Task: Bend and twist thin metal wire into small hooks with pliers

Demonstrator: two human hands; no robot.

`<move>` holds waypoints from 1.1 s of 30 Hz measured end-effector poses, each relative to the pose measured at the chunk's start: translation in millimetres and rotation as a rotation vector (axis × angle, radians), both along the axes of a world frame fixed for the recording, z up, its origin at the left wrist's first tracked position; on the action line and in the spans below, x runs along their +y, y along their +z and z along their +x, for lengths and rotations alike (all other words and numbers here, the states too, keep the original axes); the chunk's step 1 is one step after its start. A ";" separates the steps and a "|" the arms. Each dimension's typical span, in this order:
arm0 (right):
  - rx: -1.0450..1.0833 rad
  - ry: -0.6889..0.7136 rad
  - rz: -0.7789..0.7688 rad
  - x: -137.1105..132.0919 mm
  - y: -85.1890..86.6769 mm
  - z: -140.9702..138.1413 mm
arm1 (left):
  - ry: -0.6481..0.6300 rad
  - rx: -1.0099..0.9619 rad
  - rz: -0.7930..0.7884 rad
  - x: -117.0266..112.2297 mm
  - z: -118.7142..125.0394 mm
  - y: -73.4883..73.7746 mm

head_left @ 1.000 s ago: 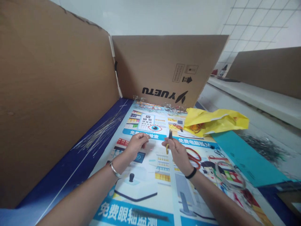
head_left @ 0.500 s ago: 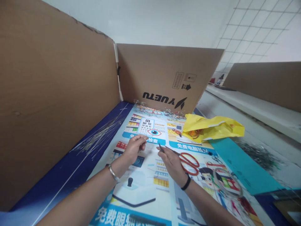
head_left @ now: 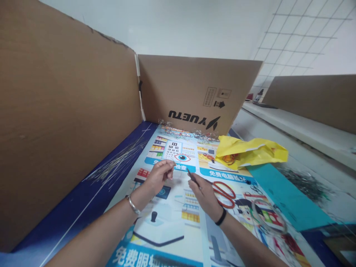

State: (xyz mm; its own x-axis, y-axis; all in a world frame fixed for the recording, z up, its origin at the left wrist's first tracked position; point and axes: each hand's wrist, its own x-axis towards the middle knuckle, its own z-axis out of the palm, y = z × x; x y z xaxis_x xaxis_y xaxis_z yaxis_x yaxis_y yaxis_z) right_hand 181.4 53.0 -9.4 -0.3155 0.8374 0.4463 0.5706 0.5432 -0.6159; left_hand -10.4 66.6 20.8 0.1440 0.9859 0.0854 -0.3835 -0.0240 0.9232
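Note:
My left hand [head_left: 159,177] is closed in a pinch over the printed poster sheet [head_left: 174,209]. What sits between its fingertips is too fine to make out. Just to the right, my right hand [head_left: 205,194] is wrapped round a dark tool with a slim pointed tip [head_left: 189,172]; its kind is hidden by the fingers. The tip points up and away, a short gap from the left fingertips. Beside and partly behind the right hand lie scissors with red handles [head_left: 233,193], their blades mostly covered.
Thin straight wires [head_left: 118,161] lie on the blue surface at left. Tangled wire scraps [head_left: 204,135] line the foot of the cardboard panel [head_left: 167,85]. A yellow bag [head_left: 258,150], a wire coil [head_left: 280,226], a teal board [head_left: 289,196] and a dark wire heap [head_left: 303,181] are at right.
My right hand has shifted slightly right and down, its fingers curled more round the dark tool. My left hand stays nearly in place, still pinched.

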 end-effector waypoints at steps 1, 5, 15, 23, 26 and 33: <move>-0.006 -0.020 -0.004 1.7 -0.1 2.0 | -0.016 0.042 0.002 -0.2 0.3 -0.3; -0.105 -0.058 0.066 8.9 2.4 9.0 | -0.055 0.208 0.001 -0.3 2.1 -2.7; -0.380 -0.066 0.398 17.4 4.4 20.4 | -0.102 0.339 -0.006 1.5 2.7 -7.9; -0.453 -0.041 0.457 19.1 4.9 24.5 | -0.140 0.427 -0.029 1.8 4.4 -9.5; -0.524 -0.024 0.505 18.9 7.8 25.0 | -0.163 0.454 -0.036 1.5 4.8 -9.1; -0.658 -0.023 0.536 18.4 13.7 26.8 | -0.163 0.477 -0.057 0.8 5.5 -8.3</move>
State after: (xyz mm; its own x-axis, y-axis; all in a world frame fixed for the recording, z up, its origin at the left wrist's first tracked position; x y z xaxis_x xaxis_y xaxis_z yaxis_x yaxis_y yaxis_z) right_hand 208.2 71.3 4.3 -0.6355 0.5740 0.5163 0.7366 0.6512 0.1826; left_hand -4.9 67.4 12.5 0.3064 0.9485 -0.0803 0.0863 0.0563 0.9947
